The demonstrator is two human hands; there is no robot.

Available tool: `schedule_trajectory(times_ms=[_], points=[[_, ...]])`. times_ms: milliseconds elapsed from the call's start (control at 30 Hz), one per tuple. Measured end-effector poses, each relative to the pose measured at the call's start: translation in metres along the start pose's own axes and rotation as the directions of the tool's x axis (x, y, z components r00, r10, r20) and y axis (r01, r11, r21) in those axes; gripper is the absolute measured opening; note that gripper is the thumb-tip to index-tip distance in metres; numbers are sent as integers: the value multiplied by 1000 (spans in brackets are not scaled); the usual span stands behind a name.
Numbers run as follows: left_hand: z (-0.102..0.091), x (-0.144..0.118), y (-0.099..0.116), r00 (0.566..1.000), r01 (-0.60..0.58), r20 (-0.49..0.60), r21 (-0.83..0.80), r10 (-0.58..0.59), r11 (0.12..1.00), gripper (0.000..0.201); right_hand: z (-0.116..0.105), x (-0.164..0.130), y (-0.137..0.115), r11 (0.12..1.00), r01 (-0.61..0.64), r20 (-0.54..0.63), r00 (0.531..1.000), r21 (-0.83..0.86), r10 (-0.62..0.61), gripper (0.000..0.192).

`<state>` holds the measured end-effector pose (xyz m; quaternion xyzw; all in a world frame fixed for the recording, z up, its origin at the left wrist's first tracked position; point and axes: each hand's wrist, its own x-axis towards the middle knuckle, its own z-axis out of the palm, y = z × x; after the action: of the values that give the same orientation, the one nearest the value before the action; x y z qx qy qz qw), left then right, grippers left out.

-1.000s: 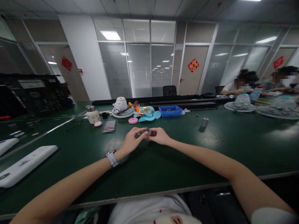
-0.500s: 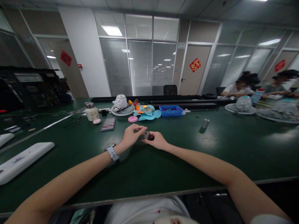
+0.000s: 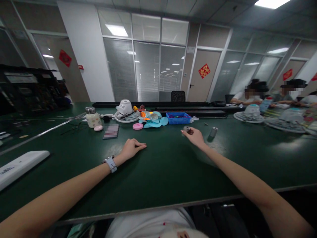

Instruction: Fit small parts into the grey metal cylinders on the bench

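Observation:
My right hand [image 3: 195,137] is closed around a small metal cylinder [image 3: 186,128], fingers on its sides, over the green table. Another grey metal cylinder [image 3: 213,132] stands on the table just to the right of that hand. My left hand [image 3: 131,148], with a watch [image 3: 110,164] at the wrist, rests low over the table with thumb and fingertips pressed together. Whatever the left fingertips may pinch is too small to make out. The two hands are well apart.
Behind the hands lie a blue tray [image 3: 178,118], blue fan blades [image 3: 156,122], a pink round lid [image 3: 138,126] and a white fan [image 3: 125,110]. A bottle [image 3: 92,119] stands left, beyond a white casing [image 3: 23,167]. People sit at the far right near more fan parts [image 3: 251,115].
My hands have separated. The right hand carried the metal cylinder away to the right and farther back; the left drew slightly left and down. The view has shifted a little.

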<state>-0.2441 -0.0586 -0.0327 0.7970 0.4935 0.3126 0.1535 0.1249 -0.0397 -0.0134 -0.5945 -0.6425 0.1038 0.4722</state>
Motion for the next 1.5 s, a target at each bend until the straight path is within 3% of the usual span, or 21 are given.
schedule_trajectory(times_ms=[133, 267, 333, 400, 467, 533, 567, 633, 700, 733, 867, 1000, 1133, 1200, 1300, 1400, 1500], points=[[-3, -2, 3, 998, 50, -43, 17, -49, 999, 45, -30, 22, 46, 953, -161, -160, 979, -258, 123, 38], [-5, -4, 8, 992, 104, -72, 60, -100, 993, 52, -30, 26, 63, 913, -266, -71, 964, -309, 256, 38], [-4, -4, 10, 989, 124, -81, 52, -120, 991, 53, -24, 22, 60, 896, -318, -113, 948, -311, 297, 45], [-3, -3, 10, 985, 148, -99, 28, -144, 989, 55, -15, 13, 48, 893, -300, -288, 935, -334, 206, 64], [-3, -2, 10, 975, 179, -129, -12, -179, 984, 55, -4, 0, 26, 916, -145, -405, 914, -374, -21, 74], [-2, -2, 10, 963, 209, -163, -61, -216, 976, 53, 12, -16, -6, 919, 144, -278, 926, -367, -256, 63], [-2, -2, 10, 955, 220, -183, -82, -232, 972, 52, 23, -24, -24, 903, 292, -138, 927, -316, -348, 54], [-2, -2, 10, 942, 240, -213, -113, -260, 964, 49, 48, -40, -57, 860, 486, 188, 869, -155, -458, 44], [-2, -3, 11, 933, 253, -227, -134, -278, 958, 46, 75, -50, -84, 860, 509, 395, 800, -47, -452, 44], [-2, -3, 12, 931, 254, -231, -145, -282, 956, 45, 88, -52, -94, 870, 491, 443, 788, -34, -428, 45], [-2, -3, 12, 932, 238, -235, -174, -275, 955, 41, 127, -49, -110, 892, 449, 470, 801, -60, -372, 38], [0, -1, 12, 936, 227, -230, -178, -265, 957, 40, 135, -42, -110, 904, 427, 465, 807, -33, -364, 26], [1, -1, 11, 931, 231, -240, -194, -274, 953, 40, 109, -45, -102, 891, 452, 427, 800, 32, -421, 25], [1, -2, 10, 933, 235, -228, -202, -279, 951, 41, 82, -44, -89, 874, 487, 380, 806, 9, -453, 22], [1, -2, 9, 938, 230, -212, -210, -274, 950, 41, 30, -32, -56, 858, 497, 236, 856, -129, -460, 20], [2, -2, 8, 940, 229, -206, -208, -272, 951, 42, -19, -7, -15, 882, 365, 5, 924, -297, -381, 21], [1, -2, 8, 942, 234, -197, -196, -272, 952, 42, -50, 17, 20, 901, 146, -173, 957, -408, -234, 25]])
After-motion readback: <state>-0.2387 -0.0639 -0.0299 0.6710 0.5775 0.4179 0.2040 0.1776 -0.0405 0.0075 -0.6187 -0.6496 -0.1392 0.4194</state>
